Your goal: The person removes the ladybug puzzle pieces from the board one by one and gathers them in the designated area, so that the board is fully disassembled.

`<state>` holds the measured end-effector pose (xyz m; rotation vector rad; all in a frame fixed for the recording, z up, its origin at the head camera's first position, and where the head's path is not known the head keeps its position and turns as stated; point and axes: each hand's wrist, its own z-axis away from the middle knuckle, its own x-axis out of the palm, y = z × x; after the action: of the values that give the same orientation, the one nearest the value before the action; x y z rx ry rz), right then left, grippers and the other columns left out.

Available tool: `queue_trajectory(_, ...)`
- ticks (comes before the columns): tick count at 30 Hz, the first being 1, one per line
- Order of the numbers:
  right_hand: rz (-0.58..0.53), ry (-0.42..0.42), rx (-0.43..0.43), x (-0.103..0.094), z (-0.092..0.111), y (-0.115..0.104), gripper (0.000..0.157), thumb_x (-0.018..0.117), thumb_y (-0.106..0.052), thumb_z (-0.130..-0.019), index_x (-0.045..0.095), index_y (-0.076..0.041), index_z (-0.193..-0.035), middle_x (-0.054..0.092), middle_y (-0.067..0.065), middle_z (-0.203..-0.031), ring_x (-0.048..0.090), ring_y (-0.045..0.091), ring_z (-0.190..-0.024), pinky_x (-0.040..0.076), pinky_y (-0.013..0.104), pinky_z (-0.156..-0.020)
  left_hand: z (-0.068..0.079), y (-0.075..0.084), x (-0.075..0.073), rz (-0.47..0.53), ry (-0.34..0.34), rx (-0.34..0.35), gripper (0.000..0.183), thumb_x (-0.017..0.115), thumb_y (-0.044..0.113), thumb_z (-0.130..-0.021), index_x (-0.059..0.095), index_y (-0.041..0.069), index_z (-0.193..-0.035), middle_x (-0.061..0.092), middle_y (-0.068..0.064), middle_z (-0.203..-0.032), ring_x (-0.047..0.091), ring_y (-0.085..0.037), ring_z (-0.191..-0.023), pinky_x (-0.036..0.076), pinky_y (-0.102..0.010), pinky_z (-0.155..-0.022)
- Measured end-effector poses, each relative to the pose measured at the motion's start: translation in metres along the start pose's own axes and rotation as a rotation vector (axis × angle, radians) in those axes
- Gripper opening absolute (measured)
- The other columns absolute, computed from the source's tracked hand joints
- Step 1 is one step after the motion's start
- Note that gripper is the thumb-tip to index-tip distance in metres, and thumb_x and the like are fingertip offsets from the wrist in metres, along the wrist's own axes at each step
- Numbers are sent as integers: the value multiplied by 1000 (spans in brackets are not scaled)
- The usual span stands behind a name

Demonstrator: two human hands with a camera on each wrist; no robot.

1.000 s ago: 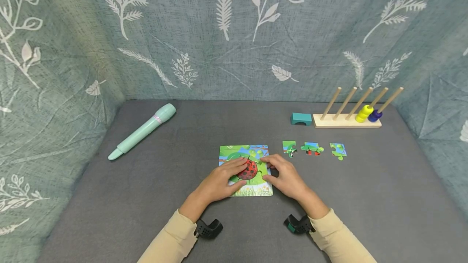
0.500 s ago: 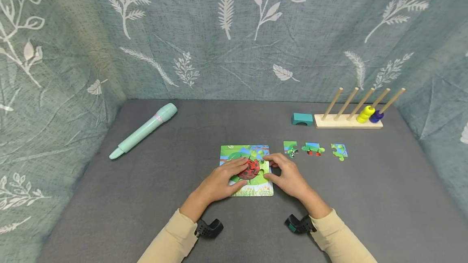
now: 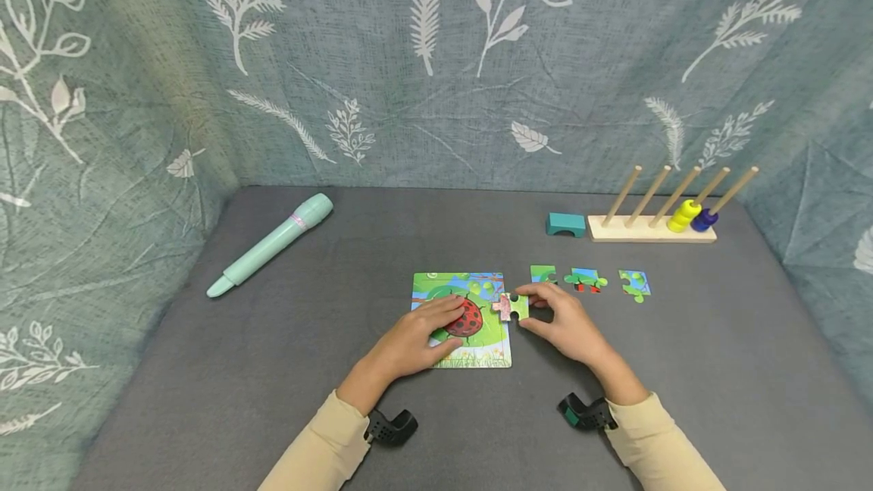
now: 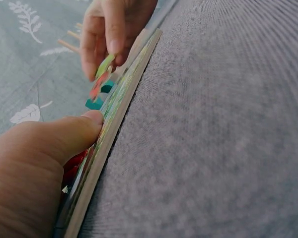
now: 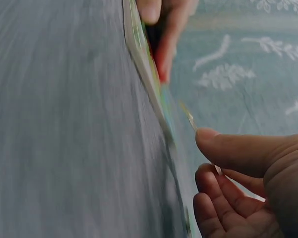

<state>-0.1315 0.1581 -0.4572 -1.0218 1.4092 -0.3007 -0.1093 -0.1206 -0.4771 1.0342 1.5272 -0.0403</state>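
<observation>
A square jigsaw puzzle (image 3: pixel 477 356) with a ladybug picture lies flat on the grey table. My left hand (image 3: pixel 409 341) rests on its left part with straight fingers; the thumb (image 4: pixel 79 131) presses the puzzle's surface in the left wrist view. Just off the puzzle's right edge, my right hand (image 3: pixel 566 328) pinches a red and green puzzle piece (image 3: pixel 506 308) between thumb and fingers. This piece is raised and tilted, seen nearly edge-on in the right wrist view. Three loose pieces lie to the right: one (image 3: pixel 543 273) partly behind the right hand, another (image 3: pixel 585 279), and a third (image 3: pixel 635 284).
A mint-green tube-like object shaped like a marker (image 3: pixel 273 245) lies at the back left. Back right stand a teal arch block (image 3: pixel 566 224) and a wooden peg rack (image 3: pixel 651 232) with yellow and dark blue rings. A leaf-patterned cloth (image 3: pixel 382 127) hangs behind the table.
My right hand has drawn a piece up out of the puzzle's right side and moved it slightly to the right. The left hand has stayed in place.
</observation>
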Motion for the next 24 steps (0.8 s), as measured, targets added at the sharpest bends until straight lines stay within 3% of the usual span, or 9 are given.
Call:
queue_trajectory(5, 16, 17, 7, -22, 10, 17, 43, 76, -7, -79, 62, -6, -120, 61, 9, -114, 62, 25, -100, 54, 39, -87, 0, 0, 0, 2, -1, -1, 50, 69, 26, -86, 58, 6, -131, 52, -8, -140, 48, -24, -131, 42, -40, -108)
queue_trajectory(9, 47, 33, 16, -41, 22, 30, 42, 75, -8, -81, 62, -6, -120, 61, 10, -117, 62, 25, -100, 54, 31, -87, 0, 0, 0, 4, -10, -6, 50, 69, 27, -87, 58, 6, -131, 52, -8, -140, 47, -25, -131, 42, -40, -109)
queue_trajectory(15, 78, 66, -5, -69, 42, 54, 40, 74, -6, -81, 63, -3, -119, 60, 11, -116, 54, -1, -98, 44, 8, -84, 0, 1, 0, 5, -11, -15, 51, 68, 28, -87, 57, 6, -132, 51, -7, -141, 47, -24, -132, 42, -40, -109)
queue_trajectory(24, 77, 65, 58, -103, 71, 76, 40, 71, -7, -84, 61, -2, -122, 55, 9, -116, 44, -15, -100, 37, 2, -85, -1, 3, -1, 5, -22, -25, 53, 68, 28, -88, 56, 6, -133, 51, -6, -142, 46, -24, -132, 42, -41, -108)
